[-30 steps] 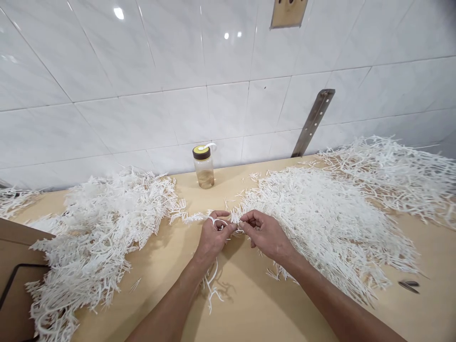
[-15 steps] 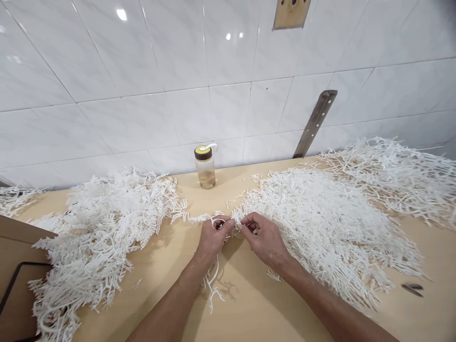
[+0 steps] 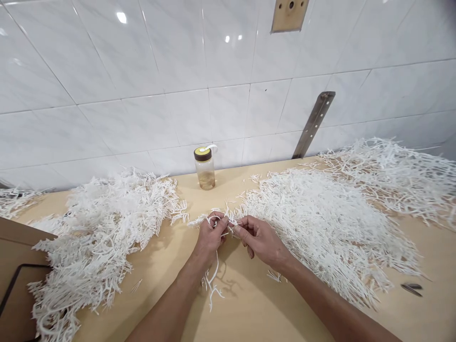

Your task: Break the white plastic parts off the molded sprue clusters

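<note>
Leaning over the table [image 3: 256,313], between the left heap [image 3: 117,223] and the right heap [image 3: 331,228], we are pinching a white branched strand [image 3: 217,268] in the closed thumb and fingers of our left hand [image 3: 209,237] and right hand [image 3: 269,244]. We are judging it light, bendy, likely fragile at its twigs [image 3: 231,223], and best gripped by its thicker stem.

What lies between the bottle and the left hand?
In the head view: bare tabletop beside the bottle, then some white strands close to the left hand.
</note>
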Demonstrator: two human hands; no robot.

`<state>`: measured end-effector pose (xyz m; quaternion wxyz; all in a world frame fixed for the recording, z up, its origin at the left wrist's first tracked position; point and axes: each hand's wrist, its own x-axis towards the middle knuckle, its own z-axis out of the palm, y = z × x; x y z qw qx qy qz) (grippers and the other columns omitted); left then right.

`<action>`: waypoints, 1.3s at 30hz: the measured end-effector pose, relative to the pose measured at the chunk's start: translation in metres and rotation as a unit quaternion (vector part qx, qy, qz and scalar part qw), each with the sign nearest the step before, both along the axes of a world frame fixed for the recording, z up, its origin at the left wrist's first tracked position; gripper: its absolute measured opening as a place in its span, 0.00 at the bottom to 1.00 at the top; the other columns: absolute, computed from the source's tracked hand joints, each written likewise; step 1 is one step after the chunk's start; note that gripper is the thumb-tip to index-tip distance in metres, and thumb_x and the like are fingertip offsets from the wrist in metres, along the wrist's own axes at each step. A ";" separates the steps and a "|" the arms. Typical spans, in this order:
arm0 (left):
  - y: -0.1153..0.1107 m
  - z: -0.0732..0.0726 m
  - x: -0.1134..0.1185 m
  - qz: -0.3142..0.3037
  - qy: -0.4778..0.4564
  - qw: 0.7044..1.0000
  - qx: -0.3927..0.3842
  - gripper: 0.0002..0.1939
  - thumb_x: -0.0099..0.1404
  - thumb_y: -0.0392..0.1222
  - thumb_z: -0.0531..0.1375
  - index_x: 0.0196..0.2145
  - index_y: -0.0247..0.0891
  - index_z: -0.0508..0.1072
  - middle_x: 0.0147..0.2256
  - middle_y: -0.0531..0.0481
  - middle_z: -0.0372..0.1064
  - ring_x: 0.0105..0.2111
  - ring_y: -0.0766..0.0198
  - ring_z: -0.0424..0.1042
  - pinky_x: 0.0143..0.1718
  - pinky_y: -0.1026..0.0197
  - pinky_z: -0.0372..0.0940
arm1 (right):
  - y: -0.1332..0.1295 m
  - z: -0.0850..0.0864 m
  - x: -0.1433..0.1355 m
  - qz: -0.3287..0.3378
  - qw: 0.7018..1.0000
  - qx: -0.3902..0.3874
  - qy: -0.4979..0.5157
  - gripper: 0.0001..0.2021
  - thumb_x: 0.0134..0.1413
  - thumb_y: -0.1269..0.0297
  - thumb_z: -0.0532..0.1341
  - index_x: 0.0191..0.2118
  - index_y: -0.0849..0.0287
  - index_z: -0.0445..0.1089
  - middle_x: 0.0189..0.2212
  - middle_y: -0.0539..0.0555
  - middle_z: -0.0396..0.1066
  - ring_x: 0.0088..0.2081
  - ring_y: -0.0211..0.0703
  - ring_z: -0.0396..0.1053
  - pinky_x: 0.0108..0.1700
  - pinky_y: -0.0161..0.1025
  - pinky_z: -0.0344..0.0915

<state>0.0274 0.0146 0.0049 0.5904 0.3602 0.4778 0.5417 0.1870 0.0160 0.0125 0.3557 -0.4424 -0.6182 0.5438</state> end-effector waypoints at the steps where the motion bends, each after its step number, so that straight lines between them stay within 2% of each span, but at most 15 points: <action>1: 0.000 0.000 -0.001 0.000 -0.003 1.000 -0.002 0.21 0.53 0.55 0.69 0.31 0.38 0.66 0.24 0.56 0.68 0.16 0.75 0.56 0.17 0.70 0.46 | 0.001 -0.001 0.001 0.007 1.000 -0.004 0.002 0.16 0.58 0.48 0.59 0.35 0.58 0.67 0.21 0.44 0.63 0.16 0.31 0.59 0.19 0.31 0.60; 4: 0.000 0.001 -0.002 -0.003 -0.007 1.000 -0.005 0.21 0.52 0.54 0.69 0.31 0.37 0.67 0.25 0.54 0.69 0.16 0.75 0.55 0.17 0.69 0.46 | 0.002 -0.004 0.001 0.001 1.000 -0.007 -0.004 0.15 0.58 0.50 0.59 0.33 0.58 0.67 0.19 0.43 0.61 0.16 0.32 0.59 0.19 0.31 0.59; 8: 0.001 0.001 -0.003 -0.007 -0.020 1.000 -0.011 0.20 0.50 0.54 0.70 0.28 0.36 0.69 0.23 0.55 0.65 0.17 0.75 0.55 0.18 0.69 0.46 | 0.003 -0.006 -0.001 -0.047 0.998 0.015 -0.046 0.12 0.56 0.54 0.60 0.31 0.58 0.68 0.19 0.44 0.62 0.16 0.33 0.58 0.19 0.32 0.58; 10: 0.002 0.000 -0.004 -0.002 -0.023 1.000 -0.013 0.20 0.49 0.53 0.70 0.28 0.36 0.70 0.22 0.56 0.63 0.17 0.75 0.54 0.18 0.69 0.46 | 0.003 -0.005 -0.001 -0.069 0.992 0.063 -0.083 0.10 0.56 0.56 0.60 0.30 0.57 0.69 0.21 0.47 0.66 0.20 0.35 0.61 0.22 0.33 0.60; 14: 0.001 0.000 -0.003 -0.001 -0.029 1.000 -0.009 0.19 0.51 0.52 0.70 0.28 0.36 0.69 0.21 0.57 0.59 0.17 0.75 0.52 0.18 0.69 0.45 | 0.003 -0.006 0.001 -0.074 0.963 0.210 -0.149 0.07 0.57 0.63 0.58 0.31 0.56 0.70 0.28 0.52 0.72 0.30 0.41 0.68 0.32 0.38 0.64; 17: 0.000 0.001 -0.002 -0.003 -0.034 0.999 -0.016 0.19 0.51 0.52 0.70 0.28 0.37 0.67 0.21 0.58 0.58 0.18 0.75 0.53 0.19 0.69 0.45 | 0.003 -0.006 0.004 -0.074 0.946 0.271 -0.162 0.07 0.59 0.65 0.57 0.31 0.56 0.70 0.29 0.53 0.72 0.30 0.42 0.68 0.34 0.40 0.65; 20: 0.000 0.002 -0.001 -0.007 -0.027 0.999 -0.015 0.21 0.51 0.54 0.70 0.27 0.37 0.66 0.21 0.58 0.57 0.18 0.75 0.53 0.19 0.69 0.45 | 0.003 -0.005 0.004 -0.069 0.951 0.261 -0.152 0.05 0.58 0.65 0.58 0.34 0.56 0.70 0.32 0.54 0.72 0.31 0.42 0.69 0.32 0.38 0.67; 24: -0.001 0.003 -0.001 -0.027 -0.020 0.999 -0.015 0.21 0.51 0.55 0.69 0.28 0.37 0.67 0.21 0.58 0.58 0.17 0.75 0.51 0.19 0.68 0.42 | 0.003 -0.003 0.006 -0.080 0.978 0.159 -0.111 0.08 0.57 0.63 0.58 0.41 0.56 0.70 0.32 0.52 0.71 0.24 0.37 0.67 0.25 0.36 0.66; 27: -0.004 0.004 -0.001 -0.067 0.002 0.998 -0.005 0.20 0.52 0.54 0.69 0.28 0.37 0.68 0.22 0.57 0.59 0.19 0.74 0.53 0.20 0.68 0.44 | 0.005 0.001 0.010 -0.114 0.983 0.119 -0.086 0.10 0.58 0.59 0.58 0.42 0.57 0.70 0.31 0.52 0.71 0.21 0.36 0.67 0.23 0.35 0.66; 30: -0.006 0.005 0.001 -0.101 0.047 0.994 0.013 0.19 0.54 0.55 0.67 0.27 0.36 0.68 0.22 0.56 0.58 0.20 0.72 0.54 0.21 0.67 0.46 | 0.008 0.005 0.015 -0.125 0.979 0.136 -0.089 0.13 0.59 0.56 0.58 0.43 0.58 0.71 0.33 0.54 0.72 0.26 0.39 0.70 0.24 0.36 0.68; 35: -0.007 0.007 0.005 -0.129 0.093 0.987 0.023 0.21 0.54 0.58 0.66 0.26 0.36 0.68 0.20 0.57 0.55 0.20 0.71 0.51 0.22 0.65 0.46 | 0.010 0.007 0.020 -0.042 0.977 0.179 -0.106 0.11 0.60 0.59 0.58 0.43 0.55 0.74 0.40 0.56 0.74 0.34 0.42 0.72 0.28 0.35 0.69; 39: -0.006 0.005 0.006 -0.131 0.090 0.987 0.022 0.21 0.53 0.59 0.67 0.24 0.37 0.68 0.20 0.56 0.56 0.20 0.70 0.52 0.22 0.65 0.47 | 0.010 0.007 0.021 -0.042 0.964 0.229 -0.129 0.11 0.59 0.63 0.58 0.46 0.55 0.73 0.42 0.55 0.73 0.33 0.40 0.71 0.30 0.36 0.69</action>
